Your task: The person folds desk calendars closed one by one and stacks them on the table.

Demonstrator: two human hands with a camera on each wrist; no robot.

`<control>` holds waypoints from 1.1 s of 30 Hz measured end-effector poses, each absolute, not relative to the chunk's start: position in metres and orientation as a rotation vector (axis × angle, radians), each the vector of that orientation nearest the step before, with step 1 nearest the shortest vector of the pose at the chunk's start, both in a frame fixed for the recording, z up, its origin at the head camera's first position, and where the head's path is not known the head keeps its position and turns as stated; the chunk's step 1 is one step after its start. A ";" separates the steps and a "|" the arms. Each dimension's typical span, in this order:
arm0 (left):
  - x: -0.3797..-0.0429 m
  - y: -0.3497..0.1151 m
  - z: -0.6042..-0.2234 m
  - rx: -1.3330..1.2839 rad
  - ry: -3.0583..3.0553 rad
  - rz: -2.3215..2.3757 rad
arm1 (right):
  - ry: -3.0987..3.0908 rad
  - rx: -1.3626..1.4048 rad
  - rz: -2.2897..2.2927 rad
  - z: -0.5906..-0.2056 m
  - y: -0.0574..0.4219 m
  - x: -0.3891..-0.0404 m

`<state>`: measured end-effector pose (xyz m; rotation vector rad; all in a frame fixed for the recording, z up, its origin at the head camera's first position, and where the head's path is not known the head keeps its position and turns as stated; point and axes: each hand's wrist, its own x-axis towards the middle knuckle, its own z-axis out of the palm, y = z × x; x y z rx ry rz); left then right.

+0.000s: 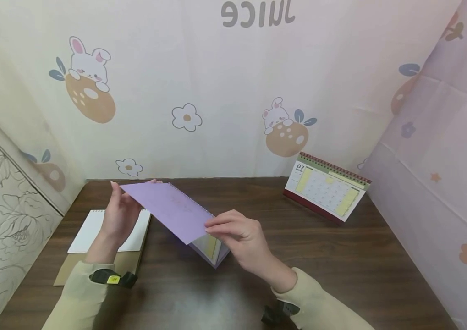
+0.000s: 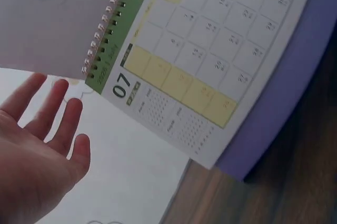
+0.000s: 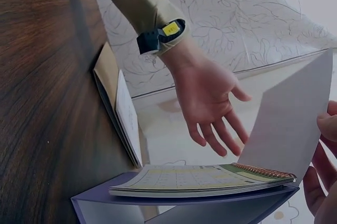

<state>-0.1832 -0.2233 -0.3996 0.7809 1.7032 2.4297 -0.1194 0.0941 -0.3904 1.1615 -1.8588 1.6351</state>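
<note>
A spiral-bound desk calendar with a purple cover [image 1: 169,208] is held up, tilted, over the middle of the table. My right hand [image 1: 241,238] pinches the lifted cover at its near right corner; in the right wrist view its fingers [image 3: 326,126] lie at the cover's edge. My left hand [image 1: 119,217] is beside the far left corner, its fingertips partly hidden behind the cover. The left wrist view shows that hand [image 2: 39,153] palm up with fingers spread, close to the spiral. A July page [image 2: 210,40] lies under the cover, above the purple stand [image 2: 284,98].
At the left, under my left arm, lies a spiral pad with a white page [image 1: 136,233] and a brown base [image 1: 74,268]. A red-based desk calendar [image 1: 326,188] stands at the back right of the wooden table [image 1: 332,275]. A printed curtain [image 1: 225,82] hangs behind.
</note>
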 end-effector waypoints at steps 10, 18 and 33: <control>-0.177 -0.241 -0.403 0.869 1.555 2.337 | -1.909 1.226 1.544 -0.393 0.097 -0.118; -0.179 -0.255 -0.405 0.919 1.485 2.198 | -1.898 1.325 1.361 -0.393 0.098 -0.120; -0.184 -0.267 -0.401 0.847 1.986 1.840 | -1.887 1.475 1.011 -0.394 0.096 -0.124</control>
